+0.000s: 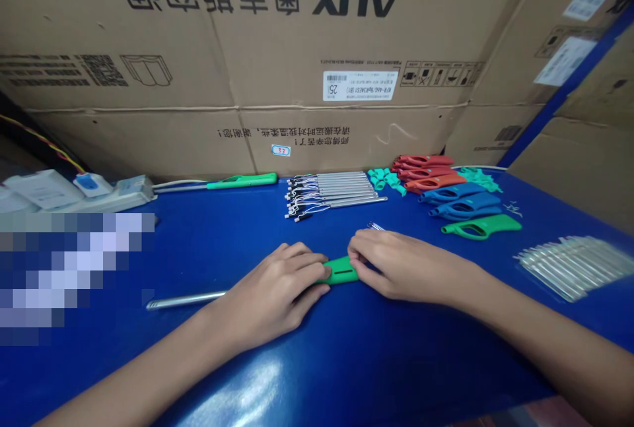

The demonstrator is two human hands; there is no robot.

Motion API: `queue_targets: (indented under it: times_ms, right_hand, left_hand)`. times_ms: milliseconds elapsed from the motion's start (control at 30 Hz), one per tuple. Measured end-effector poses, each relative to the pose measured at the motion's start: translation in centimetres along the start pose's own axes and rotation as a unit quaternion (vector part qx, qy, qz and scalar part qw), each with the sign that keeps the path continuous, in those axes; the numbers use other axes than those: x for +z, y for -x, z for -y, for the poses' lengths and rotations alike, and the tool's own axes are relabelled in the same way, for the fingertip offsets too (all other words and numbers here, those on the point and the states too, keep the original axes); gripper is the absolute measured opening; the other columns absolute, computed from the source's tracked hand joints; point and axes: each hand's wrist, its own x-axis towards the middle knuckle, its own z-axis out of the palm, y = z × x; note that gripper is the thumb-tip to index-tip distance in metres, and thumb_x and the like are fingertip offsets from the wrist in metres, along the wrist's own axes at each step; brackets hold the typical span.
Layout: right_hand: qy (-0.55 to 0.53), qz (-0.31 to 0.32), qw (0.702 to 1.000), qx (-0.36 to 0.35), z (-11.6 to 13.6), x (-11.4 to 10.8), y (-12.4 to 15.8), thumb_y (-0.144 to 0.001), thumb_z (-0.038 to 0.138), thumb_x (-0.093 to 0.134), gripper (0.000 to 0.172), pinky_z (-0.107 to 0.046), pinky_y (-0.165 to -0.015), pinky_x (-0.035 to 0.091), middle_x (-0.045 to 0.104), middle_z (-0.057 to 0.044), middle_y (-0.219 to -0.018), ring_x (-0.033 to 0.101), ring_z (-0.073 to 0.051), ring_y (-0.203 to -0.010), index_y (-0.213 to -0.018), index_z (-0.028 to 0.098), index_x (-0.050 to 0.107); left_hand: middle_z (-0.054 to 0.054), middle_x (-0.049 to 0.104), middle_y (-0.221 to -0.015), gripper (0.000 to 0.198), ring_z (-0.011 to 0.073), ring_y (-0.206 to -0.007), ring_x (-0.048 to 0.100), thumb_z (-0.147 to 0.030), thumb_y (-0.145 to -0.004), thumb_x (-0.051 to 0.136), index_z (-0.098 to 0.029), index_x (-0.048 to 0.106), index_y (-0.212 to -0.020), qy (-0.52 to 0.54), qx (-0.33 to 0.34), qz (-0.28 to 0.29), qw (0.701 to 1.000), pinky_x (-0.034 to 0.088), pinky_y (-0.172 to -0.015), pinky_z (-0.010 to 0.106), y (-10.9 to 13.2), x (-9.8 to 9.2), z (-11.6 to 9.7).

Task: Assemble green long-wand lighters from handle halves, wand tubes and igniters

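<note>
Beyond the right hand (409, 265), red lighter casings (426, 171) and blue lighter casings (460, 201); to its right, bagged metal tubes (569, 267).

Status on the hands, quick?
Left hand and right hand holding green plastic lighter body between them. Silver metal tube lying on bench beside left hand.

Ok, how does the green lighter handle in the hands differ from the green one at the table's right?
The held handle sits between the left hand and right hand; the loose handle lies untouched on the blue tabletop. The held one is mostly covered, showing a dark slot; the loose one shows its full outline. Both are bright green.
</note>
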Motion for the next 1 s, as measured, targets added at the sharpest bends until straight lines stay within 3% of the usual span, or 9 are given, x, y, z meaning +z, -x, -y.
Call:
queue_targets:
  times_ms: [267, 400, 500, 600, 667, 767, 867, 900, 1000]
  right_hand:
    - [0.045, 0.014, 0.998, 0.052, 1.0, 0.7, -1.1, -0.101, 0.023, 0.038, 0.025, -0.035, -0.078, 0.043, 0.066, -0.01, -0.089, 0.064, -0.024, -0.086, -0.088, 0.014, 0.058]
    - [0.014, -0.023, 0.998, 0.064, -0.4, -0.5, -0.9, -0.104, 0.033, 0.035, 0.039, -0.031, -0.071, 0.039, 0.066, -0.006, -0.078, 0.062, -0.019, -0.074, -0.074, 0.017, 0.056]
    - [0.021, -0.058, 0.99, 0.129, -2.6, -1.6, -0.1, -0.1, 0.041, 0.041, 0.035, -0.03, -0.067, 0.038, 0.066, -0.006, -0.083, 0.061, -0.02, -0.075, -0.078, 0.018, 0.055]
    - [0.029, -0.002, 0.983, 0.179, -4.7, -2.0, 0.5, -0.091, 0.045, 0.055, 0.028, -0.032, -0.069, 0.04, 0.065, -0.01, -0.097, 0.062, -0.026, -0.088, -0.093, 0.017, 0.058]
    - [0.004, 0.042, 0.982, 0.182, -5.6, -1.7, 0.6, -0.089, 0.042, 0.058, 0.025, -0.032, -0.067, 0.041, 0.064, -0.011, -0.095, 0.062, -0.027, -0.087, -0.094, 0.017, 0.058]
    - [-0.03, 0.056, 0.986, 0.156, -5.7, -1.2, 0.2, -0.092, 0.032, 0.055, 0.014, -0.03, -0.065, 0.042, 0.065, -0.007, -0.089, 0.061, -0.022, -0.08, -0.094, 0.018, 0.059]
    - [-0.148, -0.057, 0.982, 0.097, -4.4, -1.1, -0.2, -0.094, 0.03, 0.053, 0.014, -0.03, -0.066, 0.046, 0.065, -0.005, -0.085, 0.062, -0.018, -0.075, -0.1, 0.018, 0.058]
    - [-0.227, -0.121, 0.964, 0.066, -3.8, -1.1, -0.2, -0.094, 0.031, 0.054, 0.016, -0.029, -0.065, 0.048, 0.065, -0.004, -0.084, 0.062, -0.017, -0.072, -0.103, 0.018, 0.057]
    - [-0.433, -0.271, 0.859, -0.019, -2.0, -1.1, -0.2, -0.093, 0.028, 0.058, 0.016, -0.027, -0.062, 0.054, 0.065, -0.002, -0.083, 0.064, -0.013, -0.066, -0.105, 0.018, 0.054]
  left_hand:
    - [0.004, 0.066, -0.105, 0.016, 0.0215, -0.096, 0.057, -0.024, -0.099, 0.048, -0.018, 0.063, -0.101, -0.007, 0.0, 0.003, 1.0, 0.048, -0.085, 0.04, 0.1, 0.1, 0.0]
    - [0.004, 0.067, -0.108, 0.015, 0.0212, -0.097, 0.058, -0.025, -0.099, 0.049, -0.019, 0.062, -0.1, -0.008, 0.001, -0.003, 1.0, 0.048, -0.085, 0.04, 0.1, 0.1, 0.0]
    - [0.003, 0.067, -0.111, 0.014, 0.0213, -0.099, 0.058, -0.026, -0.099, 0.05, -0.02, 0.062, -0.1, -0.005, -0.006, 0.003, 1.0, 0.048, -0.087, 0.041, 0.1, 0.1, 0.0]
    - [0.003, 0.067, -0.11, 0.013, 0.0218, -0.101, 0.059, -0.026, -0.099, 0.05, -0.02, 0.061, -0.099, -0.001, -0.011, 0.007, 1.0, 0.048, -0.088, 0.041, 0.1, 0.0, 0.1]
    - [0.003, 0.067, -0.108, 0.012, 0.0222, -0.101, 0.059, -0.025, -0.099, 0.05, -0.019, 0.061, -0.098, -0.001, -0.011, 0.005, 1.0, 0.048, -0.088, 0.041, 0.2, 0.0, 0.2]
    - [0.002, 0.067, -0.104, 0.012, 0.0224, -0.101, 0.059, -0.025, -0.099, 0.05, -0.019, 0.06, -0.098, 0.001, -0.009, 0.0, 1.0, 0.049, -0.087, 0.041, 0.3, -0.1, 0.4]
    - [0.002, 0.067, -0.105, 0.013, 0.0224, -0.101, 0.059, -0.025, -0.099, 0.05, -0.019, 0.061, -0.098, 0.003, -0.005, -0.005, 1.0, 0.049, -0.086, 0.041, 0.3, -0.1, 0.5]
    - [0.003, 0.067, -0.106, 0.013, 0.0225, -0.101, 0.059, -0.025, -0.099, 0.049, -0.019, 0.061, -0.099, 0.001, -0.004, -0.006, 1.0, 0.049, -0.086, 0.041, 0.3, -0.1, 0.5]
    - [0.003, 0.067, -0.11, 0.013, 0.0226, -0.101, 0.059, -0.026, -0.099, 0.05, -0.019, 0.061, -0.101, -0.003, -0.005, -0.008, 1.0, 0.05, -0.086, 0.042, 0.2, -0.1, 0.5]
